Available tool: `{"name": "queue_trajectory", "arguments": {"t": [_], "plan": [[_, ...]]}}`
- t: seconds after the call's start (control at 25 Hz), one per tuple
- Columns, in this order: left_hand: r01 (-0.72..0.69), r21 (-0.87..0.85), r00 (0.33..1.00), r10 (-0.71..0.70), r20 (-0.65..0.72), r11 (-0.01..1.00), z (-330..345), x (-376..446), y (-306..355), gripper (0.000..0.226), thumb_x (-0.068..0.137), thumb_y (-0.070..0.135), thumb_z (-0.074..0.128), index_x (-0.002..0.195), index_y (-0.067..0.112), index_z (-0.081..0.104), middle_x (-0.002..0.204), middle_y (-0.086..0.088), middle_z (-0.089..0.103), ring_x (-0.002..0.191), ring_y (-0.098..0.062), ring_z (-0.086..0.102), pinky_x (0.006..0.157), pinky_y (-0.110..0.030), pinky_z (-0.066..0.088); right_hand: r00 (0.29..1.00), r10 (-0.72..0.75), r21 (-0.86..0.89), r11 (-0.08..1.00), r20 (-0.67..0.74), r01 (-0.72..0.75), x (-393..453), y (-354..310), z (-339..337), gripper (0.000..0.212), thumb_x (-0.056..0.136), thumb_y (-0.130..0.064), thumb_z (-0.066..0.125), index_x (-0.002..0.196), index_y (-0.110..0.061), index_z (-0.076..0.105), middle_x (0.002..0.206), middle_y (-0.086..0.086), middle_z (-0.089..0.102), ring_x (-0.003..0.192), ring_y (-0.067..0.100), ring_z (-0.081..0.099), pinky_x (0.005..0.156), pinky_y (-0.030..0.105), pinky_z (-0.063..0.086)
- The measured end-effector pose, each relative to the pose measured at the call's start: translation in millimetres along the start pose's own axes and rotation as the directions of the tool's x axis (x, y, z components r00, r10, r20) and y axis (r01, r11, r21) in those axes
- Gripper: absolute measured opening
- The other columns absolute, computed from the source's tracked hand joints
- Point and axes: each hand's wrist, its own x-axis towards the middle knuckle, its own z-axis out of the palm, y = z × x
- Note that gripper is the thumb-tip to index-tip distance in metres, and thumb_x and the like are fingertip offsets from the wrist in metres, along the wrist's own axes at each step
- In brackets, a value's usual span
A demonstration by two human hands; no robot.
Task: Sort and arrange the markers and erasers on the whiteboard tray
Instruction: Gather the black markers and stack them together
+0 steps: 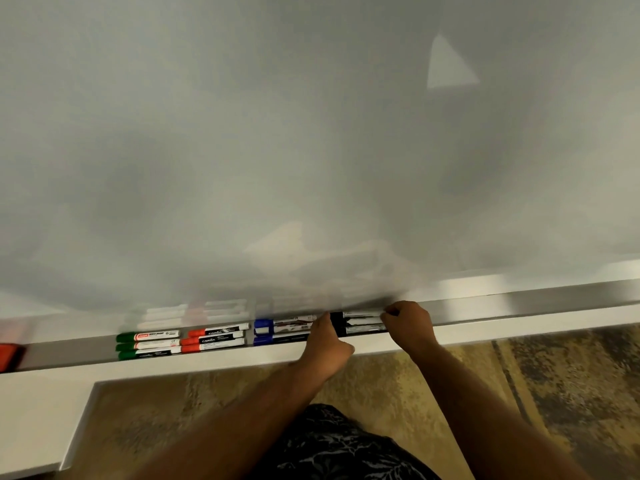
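On the metal whiteboard tray (72,353) lie grouped markers: three green-capped ones (149,344) at the left, three red-capped ones (214,337) beside them, then blue-capped ones (277,329), then black-capped ones (360,323). My left hand (325,344) rests on the tray edge with its fingers against the cap end of the black markers. My right hand (410,325) is curled at their other end, touching them. A red eraser (10,355) sits at the tray's far left. How firmly either hand grips is hidden.
The whiteboard (311,150) fills the upper view, blank and blurred. A white ledge (41,410) runs under the tray at the left. Below lies a patterned brown carpet (398,386). The tray continues bare to the right (554,299).
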Motion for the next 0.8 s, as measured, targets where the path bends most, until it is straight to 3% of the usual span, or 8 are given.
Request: {"name": "queue_trajectory", "arguments": {"t": [0.16,0.28,0.4,0.48,0.64,0.72,0.8], "plan": [[0.016,0.020,1.000,-0.016,-0.024,1.000,-0.5,3.5,3.5,0.081,0.076,0.014,0.083,0.147,0.011,0.044,0.148,-0.010,0.049,0.135,-0.027,0.050,0.113,-0.043,0.044,1.000,0.023,0.094,0.995,0.003,-0.023,-2.2,3.9,3.5,0.010,0.083,-0.014,0.071,0.084,-0.009,0.079,0.078,0.008,0.076,0.077,0.024,0.070,0.077,0.039,0.058],[0.018,0.022,0.999,-0.017,-0.045,1.000,-1.6,2.1,1.7,0.080,0.075,0.016,0.085,0.144,0.012,0.046,0.144,-0.009,0.051,0.132,-0.026,0.052,0.111,-0.041,0.046,0.999,0.051,0.198,0.979,0.008,-0.051,-4.2,6.3,7.8,0.015,0.084,-0.013,0.076,0.098,-0.013,0.081,0.084,0.001,0.076,0.086,0.021,0.071,0.083,0.035,0.056],[0.019,0.031,0.999,-0.018,-0.038,0.999,-2.7,0.7,0.4,0.083,0.075,0.019,0.086,0.147,0.014,0.043,0.146,-0.008,0.050,0.134,-0.025,0.051,0.111,-0.037,0.045,0.998,0.058,0.200,0.978,0.007,-0.058,-2.9,7.1,12.0,0.024,0.086,-0.012,0.076,0.109,-0.012,0.079,0.097,0.002,0.078,0.090,0.019,0.069,0.087,0.031,0.053],[0.010,0.037,0.999,-0.009,-0.036,0.999,-4.7,-1.2,1.4,0.085,0.076,0.020,0.086,0.148,0.015,0.041,0.148,-0.007,0.047,0.136,-0.025,0.049,0.112,-0.037,0.044,0.999,0.039,0.168,0.985,-0.004,-0.038,-4.4,5.3,11.3,0.019,0.087,-0.012,0.075,0.106,-0.011,0.080,0.091,0.002,0.077,0.084,0.018,0.069,0.082,0.029,0.052],[-0.017,0.083,0.999,0.021,-0.040,0.996,-14.9,-9.0,-0.2,0.100,0.079,0.026,0.084,0.159,0.013,0.025,0.163,-0.008,0.029,0.149,-0.027,0.031,0.122,-0.040,0.032,0.981,-0.122,0.027,0.992,-0.148,0.127,-18.7,-8.4,6.0,0.011,0.090,-0.011,0.069,0.084,-0.011,0.078,0.078,0.006,0.077,0.064,0.011,0.066,0.061,0.024,0.054],[-0.033,0.076,0.997,0.039,-0.069,0.997,-23.7,-15.3,-3.5,0.095,0.080,0.028,0.083,0.157,0.016,0.029,0.160,-0.008,0.032,0.146,-0.027,0.037,0.119,-0.040,0.036,0.947,-0.263,-0.006,0.964,-0.182,0.267,-30.1,-24.8,11.0,0.013,0.089,-0.012,0.068,0.080,-0.009,0.076,0.076,0.007,0.076,0.067,0.018,0.070,0.065,0.035,0.059],[-0.087,0.025,0.986,0.090,-0.141,0.996,-37.5,-22.0,-10.3,0.079,0.079,0.026,0.083,0.147,0.019,0.044,0.149,-0.005,0.043,0.135,-0.023,0.050,0.111,-0.036,0.046,0.901,-0.401,0.016,0.912,-0.162,0.409,-42.0,-50.0,23.6,0.010,0.089,-0.012,0.071,0.082,-0.013,0.078,0.079,0.000,0.076,0.070,0.013,0.069,0.066,0.029,0.058]]}}
